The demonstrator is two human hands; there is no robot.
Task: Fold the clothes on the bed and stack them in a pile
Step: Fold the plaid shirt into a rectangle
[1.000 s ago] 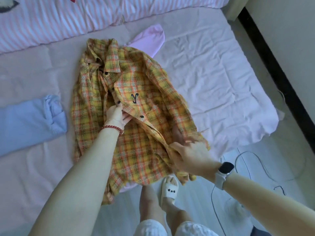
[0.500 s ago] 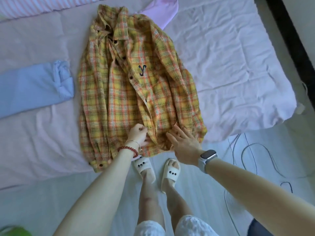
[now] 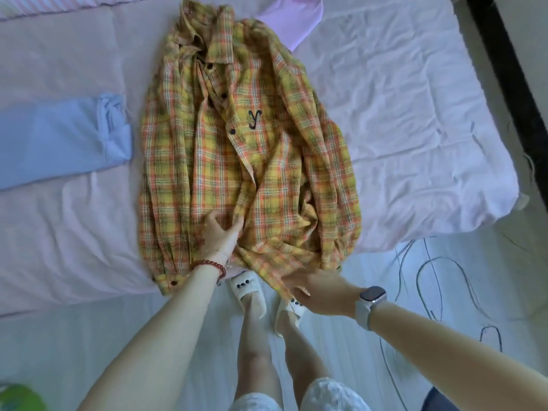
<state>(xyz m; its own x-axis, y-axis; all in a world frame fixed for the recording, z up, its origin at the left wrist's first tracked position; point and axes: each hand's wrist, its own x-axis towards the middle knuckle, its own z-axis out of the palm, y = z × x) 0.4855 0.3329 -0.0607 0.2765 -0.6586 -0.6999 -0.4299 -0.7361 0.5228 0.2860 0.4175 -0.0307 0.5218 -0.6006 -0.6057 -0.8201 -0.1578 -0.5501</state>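
A yellow and orange plaid shirt (image 3: pixel 246 149) lies face up on the pink bed sheet (image 3: pixel 400 129), collar at the far end, its hem hanging over the near edge. My left hand (image 3: pixel 218 234) rests on the lower front of the shirt, thumb and fingers pinching the button placket. My right hand (image 3: pixel 317 290) grips the shirt's hem at the bed's edge and holds it bunched and pulled toward me. A light blue garment (image 3: pixel 56 137) lies on the sheet to the shirt's left. A pink garment (image 3: pixel 292 20) shows from under the shirt's far right shoulder.
A striped pink cover (image 3: pixel 59 4) runs along the far edge of the bed. My legs in white slippers (image 3: pixel 249 289) stand on the pale floor just below the hem. Thin cables (image 3: pixel 430 280) trail over the floor at right. A dark strip (image 3: pixel 510 84) borders the right side.
My left hand has moved up from the hem onto the lower placket. My right hand has closed on the hem and drawn it off the bed's edge, bunching the shirt's lower right.
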